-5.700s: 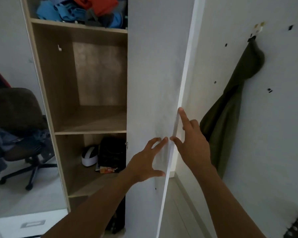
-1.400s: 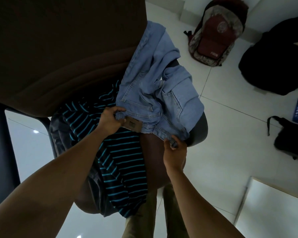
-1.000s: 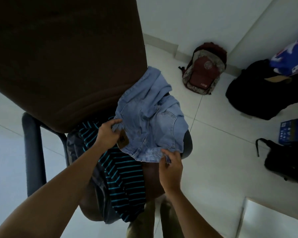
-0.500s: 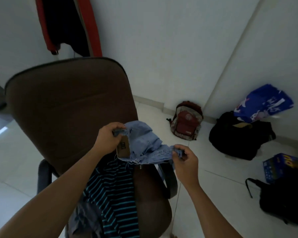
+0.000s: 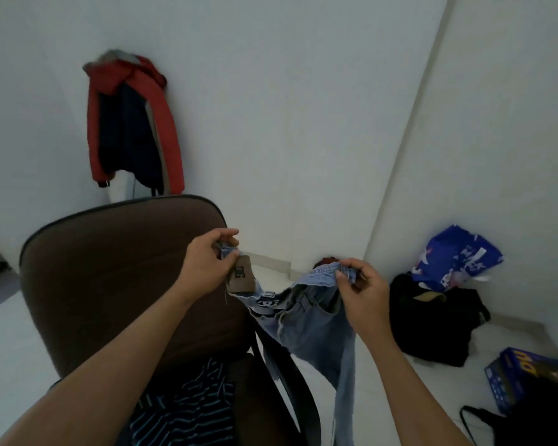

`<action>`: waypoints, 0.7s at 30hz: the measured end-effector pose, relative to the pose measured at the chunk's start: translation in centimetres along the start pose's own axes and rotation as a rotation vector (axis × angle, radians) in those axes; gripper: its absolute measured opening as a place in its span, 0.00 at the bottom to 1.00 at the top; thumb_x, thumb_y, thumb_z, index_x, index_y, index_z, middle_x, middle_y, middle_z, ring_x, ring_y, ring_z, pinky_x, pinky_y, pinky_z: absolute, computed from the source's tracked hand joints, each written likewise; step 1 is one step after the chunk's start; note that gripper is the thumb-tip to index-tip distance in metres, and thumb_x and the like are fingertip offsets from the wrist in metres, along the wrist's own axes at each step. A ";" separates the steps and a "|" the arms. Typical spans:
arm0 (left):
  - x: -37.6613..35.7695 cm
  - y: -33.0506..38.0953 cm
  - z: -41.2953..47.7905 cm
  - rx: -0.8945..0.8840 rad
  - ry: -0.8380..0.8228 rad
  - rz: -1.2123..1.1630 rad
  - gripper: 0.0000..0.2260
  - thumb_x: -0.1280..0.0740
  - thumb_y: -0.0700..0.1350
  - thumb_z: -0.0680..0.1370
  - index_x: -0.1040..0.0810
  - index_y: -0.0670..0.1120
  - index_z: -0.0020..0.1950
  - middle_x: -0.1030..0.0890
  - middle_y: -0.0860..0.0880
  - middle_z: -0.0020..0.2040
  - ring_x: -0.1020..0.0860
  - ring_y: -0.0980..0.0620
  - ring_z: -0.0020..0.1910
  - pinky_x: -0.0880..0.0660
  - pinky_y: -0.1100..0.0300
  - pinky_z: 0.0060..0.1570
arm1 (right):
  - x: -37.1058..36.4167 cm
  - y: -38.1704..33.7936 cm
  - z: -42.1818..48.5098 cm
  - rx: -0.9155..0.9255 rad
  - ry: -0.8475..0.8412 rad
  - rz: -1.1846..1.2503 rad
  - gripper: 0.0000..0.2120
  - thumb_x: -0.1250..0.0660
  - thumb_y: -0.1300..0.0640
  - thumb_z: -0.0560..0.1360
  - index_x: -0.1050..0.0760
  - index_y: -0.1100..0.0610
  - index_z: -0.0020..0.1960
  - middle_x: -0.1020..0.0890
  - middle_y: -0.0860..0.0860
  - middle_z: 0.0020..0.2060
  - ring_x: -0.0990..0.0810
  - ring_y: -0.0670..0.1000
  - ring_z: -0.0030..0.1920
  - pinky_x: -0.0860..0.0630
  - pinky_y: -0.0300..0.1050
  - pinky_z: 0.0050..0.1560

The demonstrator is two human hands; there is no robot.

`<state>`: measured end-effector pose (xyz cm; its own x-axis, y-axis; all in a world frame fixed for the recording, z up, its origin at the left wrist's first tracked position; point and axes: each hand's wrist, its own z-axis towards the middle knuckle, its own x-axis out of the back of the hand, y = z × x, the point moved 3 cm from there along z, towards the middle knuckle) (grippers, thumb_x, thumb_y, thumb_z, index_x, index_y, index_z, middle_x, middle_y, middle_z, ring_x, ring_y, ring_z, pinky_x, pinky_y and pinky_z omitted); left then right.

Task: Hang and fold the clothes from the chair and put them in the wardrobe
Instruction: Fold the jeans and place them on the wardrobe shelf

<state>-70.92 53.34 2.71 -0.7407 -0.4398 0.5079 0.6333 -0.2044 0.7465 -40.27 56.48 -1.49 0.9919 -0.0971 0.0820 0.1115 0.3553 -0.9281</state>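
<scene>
Light blue jeans (image 5: 313, 326) hang by the waistband in front of me, stretched between both hands, legs dropping past the chair's right armrest. My left hand (image 5: 207, 265) pinches the waistband's left end beside a brown leather patch. My right hand (image 5: 364, 294) pinches the right end. Below and to the left stands the brown office chair (image 5: 110, 278). A dark shirt with teal stripes (image 5: 187, 413) lies on its seat, partly hidden by my left forearm.
A red and navy jacket (image 5: 126, 123) hangs on the white wall behind the chair. On the floor at right lie a black bag (image 5: 438, 323), a blue plastic bag (image 5: 455, 259), a blue box (image 5: 525, 378) and another black bag (image 5: 535, 423).
Both hands lifted the jeans off the chair seat and spread the waistband apart. My view rose from the seat to the chair back and wall. Earlier I stood at the wardrobe door.
</scene>
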 end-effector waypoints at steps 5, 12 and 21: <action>2.3 6.0 3.1 -0.121 0.048 -0.058 0.23 0.27 0.37 0.75 0.26 0.48 0.69 0.19 0.52 0.51 0.21 0.65 0.38 0.22 0.69 0.41 | 1.2 -7.0 3.2 0.165 0.010 0.022 0.11 0.30 0.68 0.76 0.21 0.52 0.50 0.16 0.48 0.46 0.17 0.43 0.45 0.21 0.36 0.49; 3.7 14.0 6.5 -0.299 -0.042 -0.048 0.28 0.26 0.39 0.75 0.31 0.53 0.72 0.23 0.53 0.54 0.21 0.58 0.32 0.26 0.66 0.36 | 0.9 -14.9 5.6 0.321 -0.115 0.000 0.13 0.30 0.67 0.76 0.21 0.50 0.52 0.16 0.49 0.46 0.16 0.46 0.46 0.20 0.39 0.50; 3.3 19.5 8.5 -0.401 -0.208 -0.008 0.20 0.24 0.39 0.73 0.31 0.53 0.56 0.25 0.54 0.53 0.18 0.48 0.35 0.19 0.51 0.39 | -0.8 -18.0 6.1 0.303 -0.178 0.023 0.12 0.29 0.65 0.76 0.19 0.54 0.56 0.15 0.48 0.47 0.15 0.46 0.47 0.18 0.42 0.50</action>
<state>-62.93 55.30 22.57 -0.7492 -0.2599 0.6092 0.6339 -0.5482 0.5456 -42.74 55.81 17.37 0.9865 0.0678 0.1493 0.0760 0.6178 -0.7826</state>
